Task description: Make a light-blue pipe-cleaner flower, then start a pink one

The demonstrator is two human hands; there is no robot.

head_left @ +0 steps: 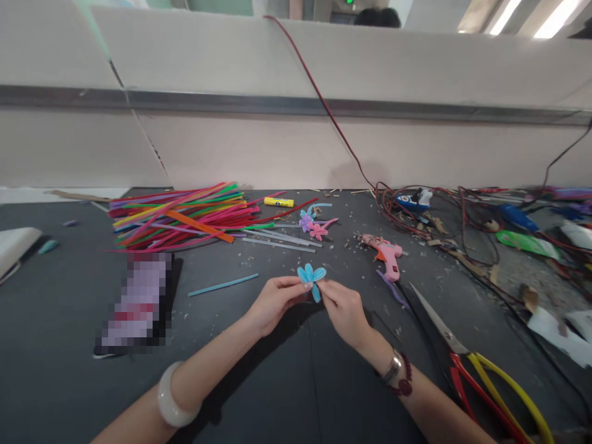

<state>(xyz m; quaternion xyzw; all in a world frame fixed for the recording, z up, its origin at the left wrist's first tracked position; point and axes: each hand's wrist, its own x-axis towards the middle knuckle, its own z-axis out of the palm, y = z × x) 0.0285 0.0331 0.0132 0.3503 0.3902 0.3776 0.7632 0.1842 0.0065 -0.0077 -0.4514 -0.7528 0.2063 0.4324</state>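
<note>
Between my two hands, just above the dark tabletop, is a light blue pipe-cleaner flower [311, 273] with several looped petals. My left hand [277, 301] pinches it from the left, thumb near its centre. From the right, the fingers of my right hand [346, 309] close on its edge; exactly what those fingertips grip is partly hidden. A single blue pipe cleaner [223, 285] lies to the left of my hands. Beyond them rest small finished flowers, a pink one [318, 231] and a purple one [306, 222], beside another blue one [308, 213].
A heap of coloured pipe cleaners [185, 219] lies at the back left, near a yellow glue stick [279, 202]. On the right are a pink hot glue gun [387, 254], large scissors [456, 345] and tangled cables [388, 200]. A blurred-out phone-like object [136, 302] lies left.
</note>
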